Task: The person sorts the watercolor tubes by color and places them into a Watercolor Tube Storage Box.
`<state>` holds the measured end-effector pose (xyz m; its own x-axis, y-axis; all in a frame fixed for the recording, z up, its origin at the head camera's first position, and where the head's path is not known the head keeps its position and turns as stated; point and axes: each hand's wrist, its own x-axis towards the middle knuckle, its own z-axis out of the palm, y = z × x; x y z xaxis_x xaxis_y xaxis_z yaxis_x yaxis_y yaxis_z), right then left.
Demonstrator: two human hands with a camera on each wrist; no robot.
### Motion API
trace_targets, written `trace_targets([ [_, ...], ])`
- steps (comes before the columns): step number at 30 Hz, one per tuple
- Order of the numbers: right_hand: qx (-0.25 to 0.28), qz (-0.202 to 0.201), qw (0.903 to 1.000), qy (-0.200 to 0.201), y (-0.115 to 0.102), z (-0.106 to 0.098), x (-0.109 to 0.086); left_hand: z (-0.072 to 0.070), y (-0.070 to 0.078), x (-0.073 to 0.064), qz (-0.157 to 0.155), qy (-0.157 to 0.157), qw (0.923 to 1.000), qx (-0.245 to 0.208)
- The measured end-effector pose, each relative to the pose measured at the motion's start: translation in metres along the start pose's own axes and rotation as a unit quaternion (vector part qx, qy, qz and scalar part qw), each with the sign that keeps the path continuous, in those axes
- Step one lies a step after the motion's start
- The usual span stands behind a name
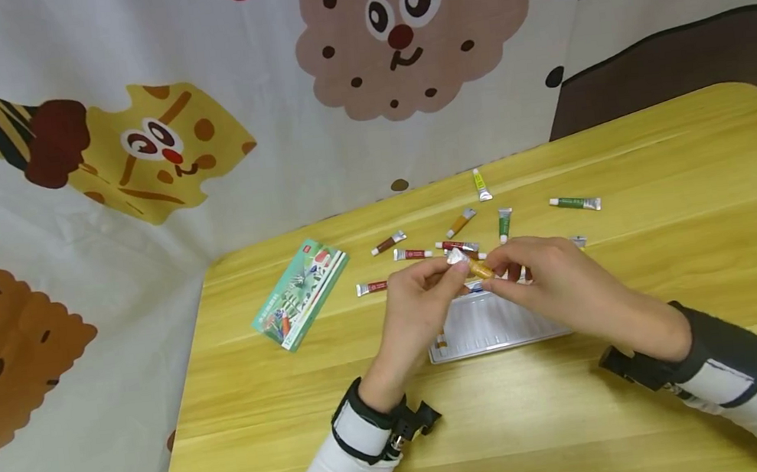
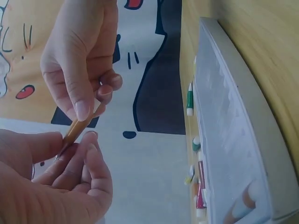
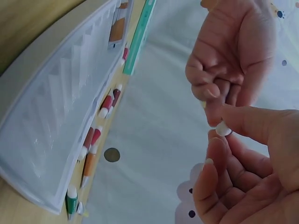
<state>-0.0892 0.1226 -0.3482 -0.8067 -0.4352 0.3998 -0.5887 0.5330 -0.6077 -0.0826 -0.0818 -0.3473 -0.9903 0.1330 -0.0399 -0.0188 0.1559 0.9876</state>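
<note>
Over the back of the clear plastic tray (image 1: pixel 499 325), both hands hold one ochre paint tube (image 1: pixel 481 269). My left hand (image 1: pixel 414 297) pinches its silver crimped end between thumb and forefinger. With thumb and fingertips, my right hand (image 1: pixel 559 276) grips the other end, where a white cap (image 3: pixel 223 129) shows in the right wrist view. The tube (image 2: pixel 77 129) slants between the two hands in the left wrist view. One more ochre tube (image 1: pixel 441 339) lies in the left end of the ridged tray.
Several paint tubes lie scattered behind the tray, among them a yellow tube (image 1: pixel 481 184), a green tube (image 1: pixel 576 204), a brown tube (image 1: pixel 388 242) and a red tube (image 1: pixel 372 288). A teal printed box (image 1: pixel 301 294) lies to the left. A cartoon-printed curtain (image 1: pixel 270 124) hangs behind the table.
</note>
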Motion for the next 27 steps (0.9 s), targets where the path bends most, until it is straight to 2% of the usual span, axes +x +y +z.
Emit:
trace_targets([
  [4, 0.0, -0.027, 0.9994, 0.02, -0.001, 0.002, 0.0, 0.002, 0.001, -0.003, 0.004, 0.007, 0.9998, -0.018],
  [7, -0.007, -0.031, 0.9994, 0.015, -0.001, -0.003, 0.001, 0.001, 0.001, -0.004, 0.016, 0.02, 0.9995, -0.021],
  [11, -0.045, 0.001, 0.999, -0.009, 0.004, -0.017, 0.003, -0.003, 0.001, -0.002, 0.044, 0.041, 0.9982, -0.007],
  [14, -0.082, 0.051, 0.9943, -0.045, 0.013, -0.028, 0.006, -0.008, 0.001, 0.0, 0.064, 0.055, 0.9963, 0.016],
  [17, -0.104, 0.11, 0.983, -0.104, 0.025, -0.035, 0.007, -0.015, 0.0, 0.003, 0.07, 0.068, 0.9948, 0.031],
  [21, -0.112, 0.186, 0.9549, -0.203, 0.039, -0.039, 0.007, -0.023, 0.0, 0.005, 0.065, 0.077, 0.9942, 0.038],
  [24, -0.118, 0.21, 0.9368, -0.254, 0.046, -0.038, 0.006, -0.027, 0.001, 0.005, 0.056, 0.075, 0.9941, 0.055],
  [27, -0.12, 0.215, 0.9291, -0.276, 0.051, -0.035, 0.004, -0.029, 0.003, 0.005, 0.04, 0.062, 0.9934, 0.089],
])
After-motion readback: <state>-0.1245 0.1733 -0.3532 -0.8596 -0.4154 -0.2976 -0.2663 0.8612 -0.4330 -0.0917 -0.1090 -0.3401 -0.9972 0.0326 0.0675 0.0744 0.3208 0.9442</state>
